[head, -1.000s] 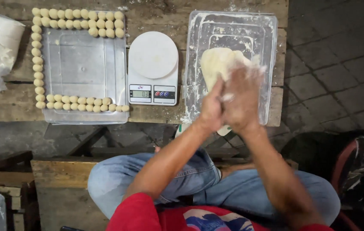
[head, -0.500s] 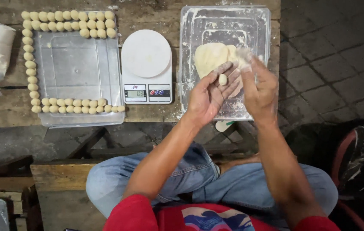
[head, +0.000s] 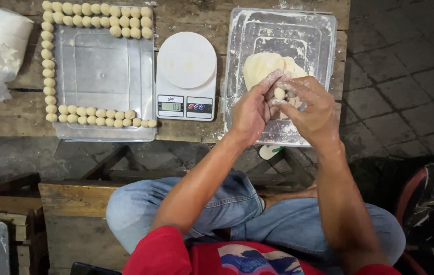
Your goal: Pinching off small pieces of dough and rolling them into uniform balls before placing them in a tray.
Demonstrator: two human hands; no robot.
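Small dough ball (head: 279, 93) pinched between fingertips of both floured hands: left hand (head: 251, 111) and right hand (head: 312, 106) both closed on it. Held above the dough lump (head: 260, 67) in the floured clear tray (head: 324, 30). White kitchen scale (head: 186, 76) beside it on the table (head: 18, 114). Further left, tray of dough balls (head: 99, 66).

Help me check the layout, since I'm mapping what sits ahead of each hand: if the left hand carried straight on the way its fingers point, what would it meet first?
The left hand points up and right. First it would meet the small dough ball pinched at its fingertips, then the right hand. Depth is hard to judge.
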